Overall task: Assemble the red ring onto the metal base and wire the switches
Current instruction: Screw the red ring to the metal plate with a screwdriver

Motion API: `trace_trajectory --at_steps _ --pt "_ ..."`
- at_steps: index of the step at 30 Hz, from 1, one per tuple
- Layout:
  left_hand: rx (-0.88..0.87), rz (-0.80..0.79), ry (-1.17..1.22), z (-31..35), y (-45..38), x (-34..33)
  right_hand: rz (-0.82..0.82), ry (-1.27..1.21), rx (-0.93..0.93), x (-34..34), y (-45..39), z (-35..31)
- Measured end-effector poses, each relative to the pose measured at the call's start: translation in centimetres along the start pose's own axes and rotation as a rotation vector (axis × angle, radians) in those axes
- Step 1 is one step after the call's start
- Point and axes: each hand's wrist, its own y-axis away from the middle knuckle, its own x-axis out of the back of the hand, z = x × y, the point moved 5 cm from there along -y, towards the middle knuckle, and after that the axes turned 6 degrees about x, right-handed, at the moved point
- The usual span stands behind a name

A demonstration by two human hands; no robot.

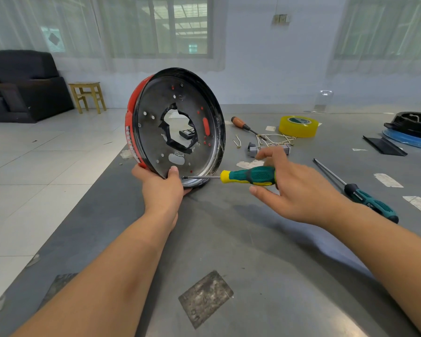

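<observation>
Two hands working: our left hand (pixel 162 184) is gripping the upright dished metal base (pixel 180 125), its glossy red ring (pixel 131 117) mostly hidden behind; our right hand (pixel 294 188) is pinching the ribbed green-yellow screwdriver (pixel 248 175), fingers loosely spread.

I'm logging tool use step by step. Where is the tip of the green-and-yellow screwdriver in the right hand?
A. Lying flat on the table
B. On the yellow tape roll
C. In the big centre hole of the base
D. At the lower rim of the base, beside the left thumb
D: the screwdriver in the right hand points its tip at the lower rim of the base, next to the left hand thumb.
</observation>
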Motion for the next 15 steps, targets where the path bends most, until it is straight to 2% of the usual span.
trace_trajectory --at_steps 2,4,7,9,11,13,15 --pt "0.000 -0.004 -0.001 0.0 0.0 0.0 -0.010 0.075 0.090 0.1 0.1 -0.3" --pt "-0.004 -0.011 -0.012 0.0 0.0 -0.1 0.034 0.016 0.067 -0.1 0.3 -0.7" --pt "-0.010 -0.017 -0.043 0.0 0.0 -0.1 0.121 -0.311 -0.218 -0.8 0.0 -0.3" --pt "-0.004 -0.009 -0.046 -0.1 -0.1 -0.1 0.117 -0.547 -0.408 -1.6 -0.2 0.3" --pt "0.001 -0.002 -0.046 -0.1 -0.1 0.1 0.096 -0.650 -0.459 -2.1 -0.2 0.6" --pt "0.006 0.002 -0.042 -0.2 -0.2 0.2 0.070 -0.508 -0.349 -1.5 -0.2 0.4" --pt "0.004 0.003 -0.039 -0.1 -0.1 0.1 0.029 -0.255 -0.173 -0.7 -0.1 0.0"
